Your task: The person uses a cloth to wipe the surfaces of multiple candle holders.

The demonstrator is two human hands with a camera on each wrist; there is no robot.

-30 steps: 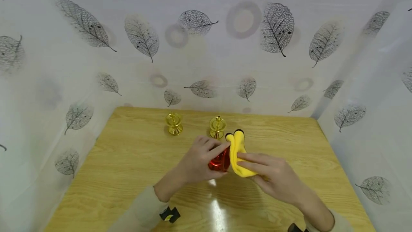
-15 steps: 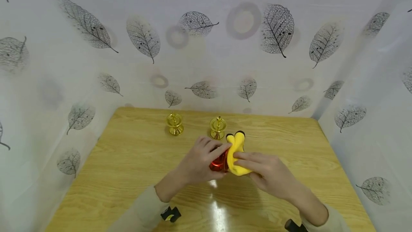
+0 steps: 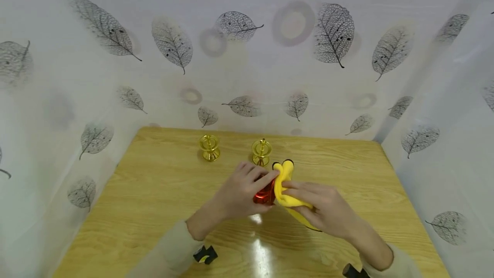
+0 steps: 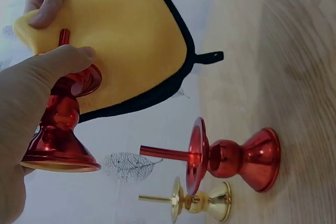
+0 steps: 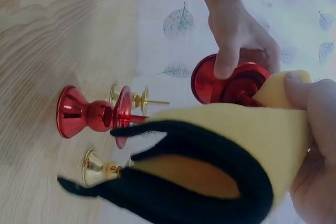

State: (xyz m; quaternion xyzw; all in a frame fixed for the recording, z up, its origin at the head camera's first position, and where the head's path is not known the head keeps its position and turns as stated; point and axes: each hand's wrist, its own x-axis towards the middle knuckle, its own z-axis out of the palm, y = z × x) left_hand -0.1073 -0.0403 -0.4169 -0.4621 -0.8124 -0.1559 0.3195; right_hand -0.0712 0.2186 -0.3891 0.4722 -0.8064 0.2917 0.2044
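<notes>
My left hand (image 3: pixel 240 190) grips a red metallic candle holder (image 4: pixel 59 124) above the table, tilted, with its spike towards the cloth. My right hand (image 3: pixel 328 207) pinches a folded yellow cloth (image 3: pixel 283 190) with black edging and a hanging loop. The cloth lies against the candle holder's dish and spike end, hiding part of it. A second red candle holder (image 4: pixel 226 158) stands upright on the table; in the head view it is hidden behind the hands.
Two gold candle holders stand towards the back of the wooden table (image 3: pixel 162 192): one to the left (image 3: pixel 209 147), one nearer the middle (image 3: pixel 261 151). A white leaf-patterned sheet (image 3: pixel 247 72) hangs behind and at both sides.
My right hand has moved a little left with the cloth, which has shifted against the candle holder. More of the cloth's lower part now hangs below the fingers. My left hand stays nearly in place.
</notes>
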